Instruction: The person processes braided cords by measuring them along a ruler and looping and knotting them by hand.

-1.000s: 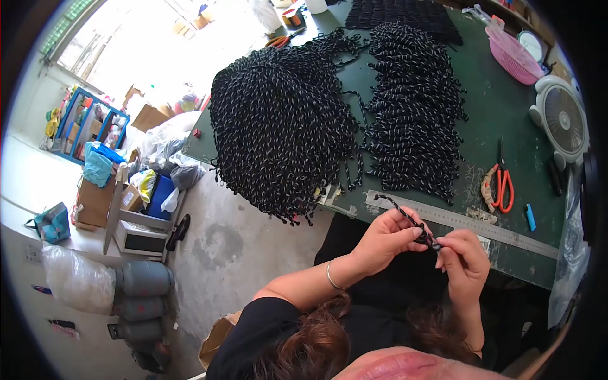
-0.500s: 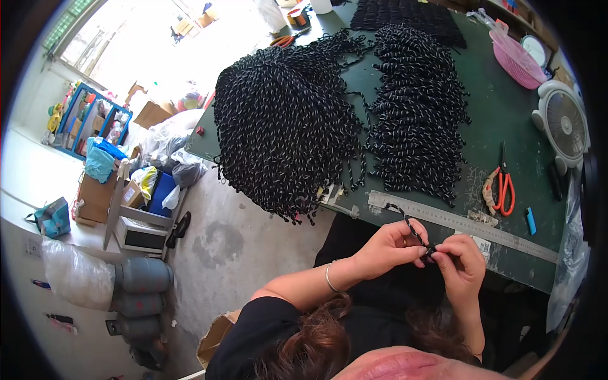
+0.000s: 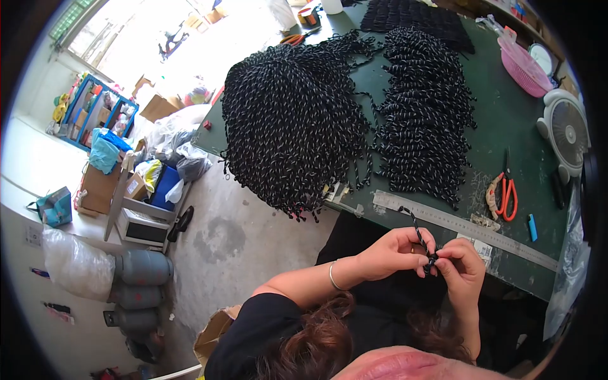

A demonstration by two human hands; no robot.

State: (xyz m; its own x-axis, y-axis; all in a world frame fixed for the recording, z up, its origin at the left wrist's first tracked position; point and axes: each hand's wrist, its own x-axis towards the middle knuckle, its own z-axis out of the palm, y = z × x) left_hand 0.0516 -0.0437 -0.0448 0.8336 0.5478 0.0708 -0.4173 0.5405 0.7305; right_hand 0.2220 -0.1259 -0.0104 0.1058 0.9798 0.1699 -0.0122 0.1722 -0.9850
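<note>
Between my two hands is a short black cord with white flecks (image 3: 416, 227), bunched into a loop or knot where my fingertips meet. My left hand (image 3: 396, 253) pinches it, and one end sticks up past the fingers. My right hand (image 3: 462, 263) grips the bunched part from the other side with thumb and forefinger. Both hands are just off the table's front edge. Beyond them lies a large heap of the same cords (image 3: 291, 126), hanging over the table edge. To its right is a neatly layered stack of cords (image 3: 424, 120).
A steel ruler (image 3: 465, 229) lies along the front of the green table (image 3: 500, 133). Orange-handled scissors (image 3: 505, 196), a blue lighter (image 3: 532, 228), a fan (image 3: 565, 133) and a pink basket (image 3: 524, 66) are on the right. More black cords (image 3: 418, 24) lie at the back.
My fingers have shifted slightly on the cord, and more of the bunched part shows below them. The whole view has moved a little, so the table sits slightly farther right.
</note>
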